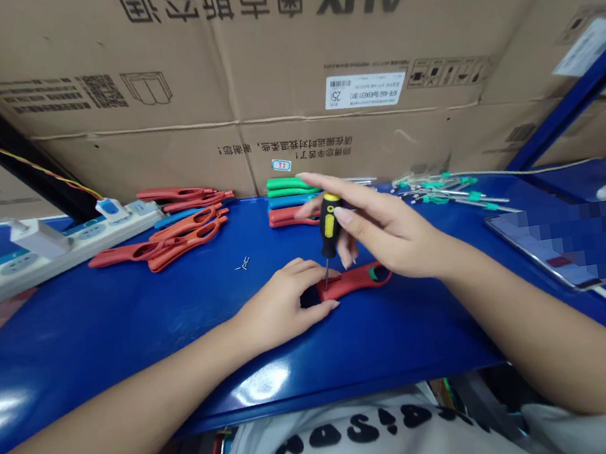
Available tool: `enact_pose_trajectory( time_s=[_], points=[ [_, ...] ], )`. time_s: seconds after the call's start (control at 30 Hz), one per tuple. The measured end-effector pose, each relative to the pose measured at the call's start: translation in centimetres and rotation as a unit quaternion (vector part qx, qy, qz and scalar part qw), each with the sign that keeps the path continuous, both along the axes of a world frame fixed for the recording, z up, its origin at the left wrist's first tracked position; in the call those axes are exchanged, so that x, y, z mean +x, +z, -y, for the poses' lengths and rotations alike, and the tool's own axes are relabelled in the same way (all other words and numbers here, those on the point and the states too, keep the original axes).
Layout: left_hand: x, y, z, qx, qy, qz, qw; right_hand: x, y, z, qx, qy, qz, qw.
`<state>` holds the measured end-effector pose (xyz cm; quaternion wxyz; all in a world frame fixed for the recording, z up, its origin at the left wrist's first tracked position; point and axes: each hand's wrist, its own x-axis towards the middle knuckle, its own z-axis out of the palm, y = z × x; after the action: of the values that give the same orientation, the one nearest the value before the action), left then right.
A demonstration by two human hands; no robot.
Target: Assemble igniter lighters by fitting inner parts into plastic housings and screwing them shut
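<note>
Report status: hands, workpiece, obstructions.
Left hand holds red plastic handle. Right hand grips black-and-yellow screwdriver, tip at handle's left end. Small loose screws on blue table, beyond left hand.

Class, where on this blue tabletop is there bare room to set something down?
Bare: the tabletop between the left forearm and the power strip; the front stretch between both forearms; a smaller patch between the right forearm and the phone. Crowded: the back, with coloured handles and thin rods.

The white power strip (81,241) is cut off at my left edge; pixelation obscures the black-framed phone's screen (554,242).
</note>
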<state>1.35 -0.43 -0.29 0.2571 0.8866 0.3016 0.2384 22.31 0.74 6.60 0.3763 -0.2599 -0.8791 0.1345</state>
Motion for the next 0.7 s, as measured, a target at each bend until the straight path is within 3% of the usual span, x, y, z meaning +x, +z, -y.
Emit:
enact_pose_trajectory(
  time_s=[0.07, 0.2, 0.37, 0.43, 0.57, 0.7],
  points=[
    [0.02, -0.01, 0.01, 0.002, 0.002, 0.001, 1.0, -0.09, 0.0, 0.0, 0.014, -0.017, -0.011, 1.0],
    [0.0, -0.09, 0.01, 0.002, 0.01, 0.002, 1.0, 0.01, 0.07, -0.01, 0.156, -0.088, -0.003, 0.984],
    [-0.04, -0.04, -0.01, 0.005, 0.001, 0.002, 1.0, -0.08, 0.15, 0.18, 0.01, 0.028, 0.017, 0.999],
    [-0.04, 0.0, 0.01, 0.003, 0.002, 0.005, 1.0, -0.18, 0.05, 0.15, 0.017, 0.009, 0.013, 1.0],
    [0.01, 0.02, -0.01, -0.001, 0.006, 0.003, 1.0, -0.17, -0.1, -0.05, 0.122, -0.091, 0.03, 0.988],
    [0.04, 0.05, -0.07, 0.001, 0.0, 0.0, 1.0, 0.1, -0.04, -0.33, 0.04, -0.028, 0.025, 0.998]
  ],
)
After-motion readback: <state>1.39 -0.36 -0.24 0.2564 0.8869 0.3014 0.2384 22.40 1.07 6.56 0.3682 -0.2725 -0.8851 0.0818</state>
